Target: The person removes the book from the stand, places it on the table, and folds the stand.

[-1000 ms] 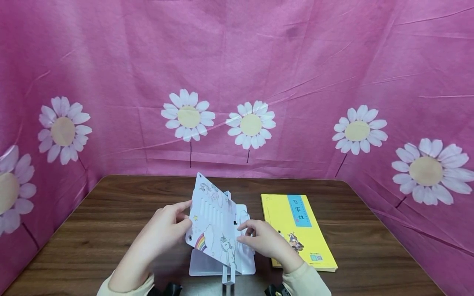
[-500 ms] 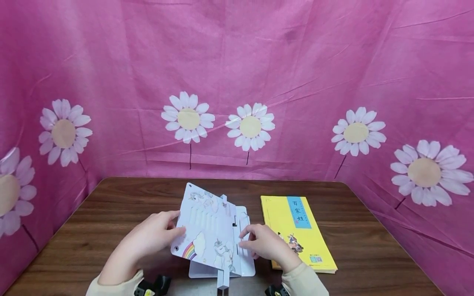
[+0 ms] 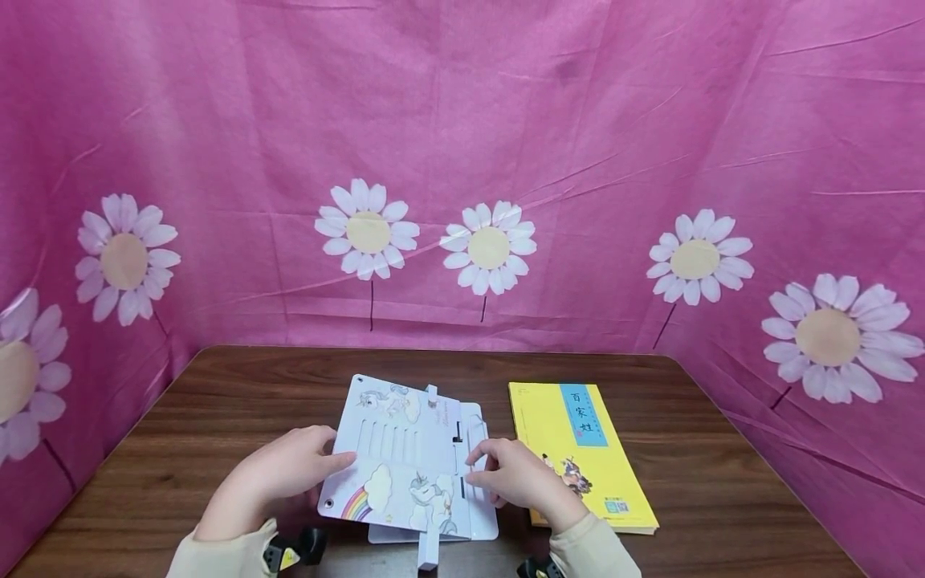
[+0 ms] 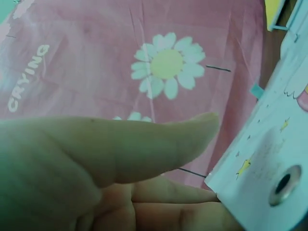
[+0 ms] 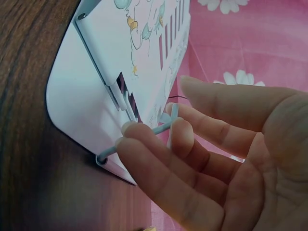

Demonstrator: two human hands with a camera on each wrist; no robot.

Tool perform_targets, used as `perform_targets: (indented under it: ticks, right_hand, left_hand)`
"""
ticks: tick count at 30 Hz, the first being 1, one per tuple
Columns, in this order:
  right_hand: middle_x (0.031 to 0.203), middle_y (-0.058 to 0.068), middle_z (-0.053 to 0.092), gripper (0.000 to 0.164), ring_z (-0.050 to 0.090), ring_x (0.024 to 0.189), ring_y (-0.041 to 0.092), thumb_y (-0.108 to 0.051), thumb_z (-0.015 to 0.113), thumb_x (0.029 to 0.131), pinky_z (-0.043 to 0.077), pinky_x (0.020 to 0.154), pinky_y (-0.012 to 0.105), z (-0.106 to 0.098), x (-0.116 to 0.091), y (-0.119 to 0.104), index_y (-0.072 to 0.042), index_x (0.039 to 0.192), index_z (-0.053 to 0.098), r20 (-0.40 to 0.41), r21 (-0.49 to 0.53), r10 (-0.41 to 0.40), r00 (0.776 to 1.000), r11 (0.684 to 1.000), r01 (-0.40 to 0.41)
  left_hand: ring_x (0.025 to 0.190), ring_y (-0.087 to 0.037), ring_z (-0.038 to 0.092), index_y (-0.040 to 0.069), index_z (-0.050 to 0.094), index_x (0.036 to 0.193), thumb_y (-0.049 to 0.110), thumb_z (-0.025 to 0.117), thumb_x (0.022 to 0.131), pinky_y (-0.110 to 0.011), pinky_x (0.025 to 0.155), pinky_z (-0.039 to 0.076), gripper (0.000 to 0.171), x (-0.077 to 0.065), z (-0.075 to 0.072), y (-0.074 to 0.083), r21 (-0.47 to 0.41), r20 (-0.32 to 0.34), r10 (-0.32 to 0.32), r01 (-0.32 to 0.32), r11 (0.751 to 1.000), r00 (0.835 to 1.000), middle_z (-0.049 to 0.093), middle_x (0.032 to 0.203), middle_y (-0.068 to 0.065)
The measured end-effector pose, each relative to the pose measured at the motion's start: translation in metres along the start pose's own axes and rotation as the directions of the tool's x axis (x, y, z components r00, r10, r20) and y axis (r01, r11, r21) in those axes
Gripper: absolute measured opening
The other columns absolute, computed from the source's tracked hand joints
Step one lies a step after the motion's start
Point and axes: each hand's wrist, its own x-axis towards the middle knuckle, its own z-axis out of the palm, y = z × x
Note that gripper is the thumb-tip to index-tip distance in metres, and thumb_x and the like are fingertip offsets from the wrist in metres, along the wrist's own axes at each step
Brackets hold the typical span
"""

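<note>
A white book stand (image 3: 386,445) printed with unicorns and a rainbow lies on the table, its slotted panel tilted low over a base plate (image 3: 480,514). At the panel's left edge is my left hand (image 3: 289,466). Its fingers support the edge from beneath and its thumb reaches straight over the front; in the left wrist view the thumb (image 4: 159,149) looks apart from the panel. My right hand (image 3: 523,474) is at the right side, its curled fingers (image 5: 163,168) holding a thin wire page holder (image 5: 161,126). The right thumb stands off the wire.
A yellow book (image 3: 578,457) with a blue title strip lies just right of the stand, partly under the right forearm. The brown wooden table (image 3: 238,393) is bordered by a pink cloth (image 3: 578,104) with daisies. A white bar (image 3: 429,550) juts out at the stand's near edge.
The stand's panel has swung down to the left, from steep to nearly flat. My left hand has moved left and down with its edge. The right hand has barely moved.
</note>
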Motion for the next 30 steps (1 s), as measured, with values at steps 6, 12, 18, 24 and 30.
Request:
perform_targets:
  ticks: [6,12,18,24,30]
  right_hand:
    - [0.07,0.005,0.055,0.02,0.055,0.055,0.018,-0.02,0.075,0.088,0.05,0.051,0.03,0.001,0.0,0.0,-0.008,0.103,0.07,-0.004,-0.016,0.008,1.0,1.0,-0.008]
    - [0.069,0.004,0.055,0.021,0.055,0.054,0.018,-0.021,0.074,0.088,0.049,0.05,0.03,0.001,0.001,0.001,-0.008,0.104,0.069,-0.001,-0.033,-0.003,1.0,0.999,0.003]
    - [0.068,0.004,0.054,0.021,0.053,0.053,0.017,-0.022,0.073,0.089,0.044,0.049,0.029,0.001,0.002,0.001,-0.009,0.106,0.069,0.001,-0.054,0.006,1.0,0.999,-0.006]
    - [0.068,0.004,0.054,0.022,0.053,0.052,0.017,-0.023,0.072,0.09,0.042,0.048,0.029,0.002,0.002,0.0,-0.009,0.107,0.069,-0.003,-0.074,0.019,1.0,0.997,-0.019]
    - [0.068,0.004,0.054,0.023,0.052,0.052,0.017,-0.023,0.072,0.09,0.042,0.048,0.029,0.002,0.001,-0.001,-0.009,0.108,0.069,-0.003,-0.081,0.01,1.0,0.997,-0.01]
  left_hand:
    - [0.045,-0.016,0.059,0.004,0.057,0.09,0.024,0.063,0.095,-0.029,0.046,0.046,0.022,0.002,0.005,-0.007,-0.031,0.051,-0.09,0.091,0.995,0.995,0.06,0.055,-0.007]
    - [0.046,-0.018,0.06,0.005,0.053,0.086,0.023,0.062,0.095,-0.034,0.045,0.051,0.022,0.004,0.008,-0.011,-0.067,0.081,-0.145,0.15,0.986,0.986,0.06,0.055,-0.011]
    - [0.05,-0.019,0.06,0.005,0.053,0.086,0.023,0.062,0.095,-0.033,0.045,0.052,0.021,0.005,0.01,-0.013,-0.086,0.11,-0.192,0.202,0.976,0.975,0.06,0.062,-0.011]
    - [0.053,-0.02,0.061,0.006,0.054,0.087,0.023,0.06,0.096,-0.034,0.047,0.053,0.02,0.007,0.012,-0.016,-0.074,0.135,-0.197,0.208,0.975,0.971,0.061,0.067,-0.01]
    - [0.054,-0.02,0.062,0.006,0.054,0.087,0.025,0.06,0.096,-0.034,0.049,0.053,0.022,0.009,0.014,-0.019,-0.039,0.143,-0.207,0.215,0.976,0.968,0.062,0.067,-0.008]
